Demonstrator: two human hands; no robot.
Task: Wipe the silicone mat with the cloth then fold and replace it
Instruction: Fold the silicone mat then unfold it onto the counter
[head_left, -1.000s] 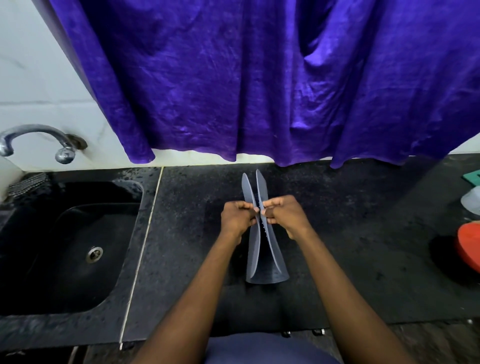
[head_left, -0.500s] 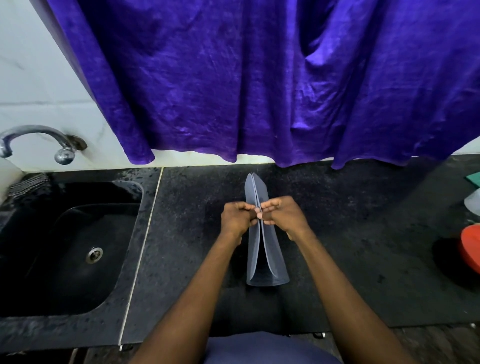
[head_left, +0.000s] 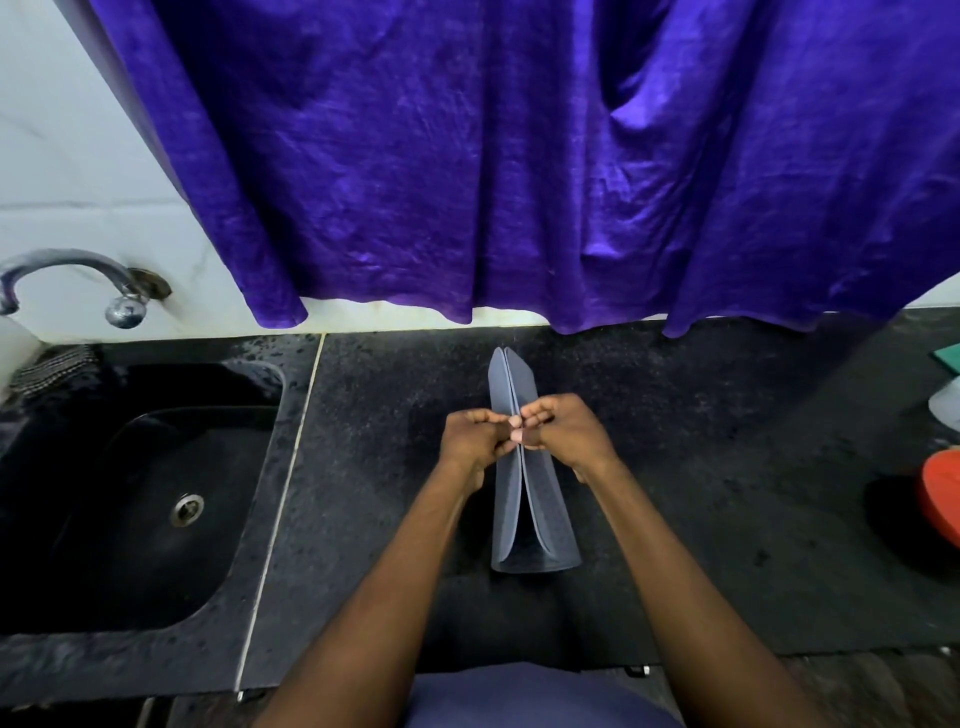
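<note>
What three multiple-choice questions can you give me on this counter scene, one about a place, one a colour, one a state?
1. On which side of the silicone mat is the sink?
A) the person's left
B) the person's right
C) behind it

2. What colour is the curtain?
A) green
B) purple
C) white

3. How is the mat?
A) spread flat
B) rolled into a tube
C) folded in half, upper edges held together

Answers:
1 A, the sink lies left of the mat, past the counter seam.
2 B, purple fabric hangs over the wall.
3 C, the left hand and right hand pinch its two upper edges together, with the fold down on the countertop.
</note>
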